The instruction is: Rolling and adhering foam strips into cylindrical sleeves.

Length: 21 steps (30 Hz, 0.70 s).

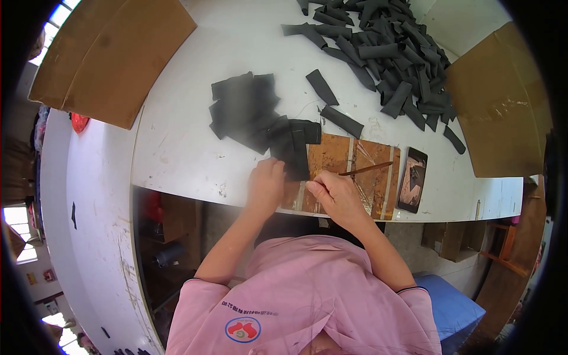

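Note:
A black fabric piece (291, 155) with stitched edges lies partly over a worn brown board (378, 154) at the table's front. My left hand (268, 182) is closed on its lower left edge, with the fingers bent together. At its lower right corner, my right hand (337, 198) pinches with thumb and forefinger; the fingertips partly hide the contact. A slim brown pointed tool (373, 168) sticks out to the right from behind the right hand's knuckles. Whether that hand also holds the tool, I cannot tell. Beyond the left hand, more black fabric pieces (242, 109) lie in an overlapping heap.
A large pile of dark fabric tubes (396, 56) covers the far right, with two loose tubes (342, 121) nearer the board. A phone (412, 179) lies right of the board. Cardboard boxes (112, 59) flank the white table (177, 142) on both sides.

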{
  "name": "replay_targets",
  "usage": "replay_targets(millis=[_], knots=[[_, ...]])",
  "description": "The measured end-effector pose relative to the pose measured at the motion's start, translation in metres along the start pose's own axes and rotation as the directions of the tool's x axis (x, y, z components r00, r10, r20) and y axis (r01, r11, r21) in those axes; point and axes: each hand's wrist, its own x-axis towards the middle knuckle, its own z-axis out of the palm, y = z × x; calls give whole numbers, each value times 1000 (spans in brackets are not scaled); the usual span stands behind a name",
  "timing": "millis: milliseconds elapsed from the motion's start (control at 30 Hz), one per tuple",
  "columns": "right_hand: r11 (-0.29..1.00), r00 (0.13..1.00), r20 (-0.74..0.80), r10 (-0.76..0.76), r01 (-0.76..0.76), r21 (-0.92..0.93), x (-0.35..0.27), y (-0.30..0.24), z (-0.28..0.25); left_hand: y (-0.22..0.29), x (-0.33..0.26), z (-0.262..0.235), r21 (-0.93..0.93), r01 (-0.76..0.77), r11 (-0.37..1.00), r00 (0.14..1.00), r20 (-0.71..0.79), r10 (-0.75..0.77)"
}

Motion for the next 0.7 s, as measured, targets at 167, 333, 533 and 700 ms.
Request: replay_targets(millis=[167,333,533,700], knots=[[1000,1000,13,28,-28,-11,-1,6,6,-12,6,14,26,-91,996,996,-15,92],[995,997,-21,-71,69,-71,-3,8,11,-9,12,6,15,-105,994,994,34,105],[994,996,13,-88,88,-69,-5,10,22,-28,12,14,46,-139,989,990,11,139],[988,991,21,-129,130,-84,-6,8,25,-31,20,17,135,-134,982,991,19,133]])
